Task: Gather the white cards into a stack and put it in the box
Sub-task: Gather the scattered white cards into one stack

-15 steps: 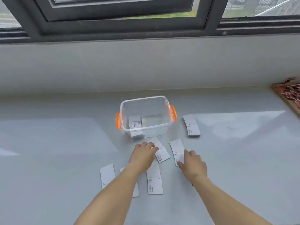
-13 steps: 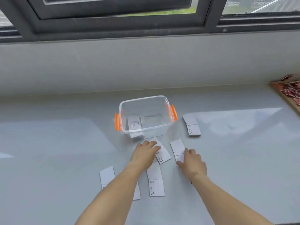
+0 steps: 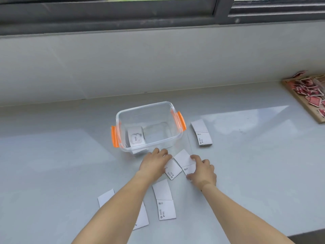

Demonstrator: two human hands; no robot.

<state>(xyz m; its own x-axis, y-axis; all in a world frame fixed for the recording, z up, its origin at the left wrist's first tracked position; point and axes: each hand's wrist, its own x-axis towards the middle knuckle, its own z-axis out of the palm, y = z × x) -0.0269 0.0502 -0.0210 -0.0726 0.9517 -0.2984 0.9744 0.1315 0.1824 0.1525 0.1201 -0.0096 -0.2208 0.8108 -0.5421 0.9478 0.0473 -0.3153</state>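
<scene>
A clear plastic box (image 3: 123,113) with orange side clips stands mid-table; a white card (image 3: 135,136) lies inside it. White folded cards are scattered on the grey table. My left hand (image 3: 154,162) rests flat on one card (image 3: 173,170) just in front of the box. My right hand (image 3: 202,170) presses on the neighbouring card (image 3: 183,157), fingers curled at its edge. More cards lie nearer me: one (image 3: 165,202) in the middle, one (image 3: 106,198) at the left, one (image 3: 142,217) partly under my left forearm. Another card (image 3: 202,133) lies right of the box.
A wooden tray (image 3: 306,106) with several red packets sits at the far right edge. A grey wall and a window frame rise behind the table. The table's near right corner ends at a dark edge (image 3: 309,234).
Both hands have slid their cards closer together, so the two cards now touch or overlap. The camera has tilted down a little.
</scene>
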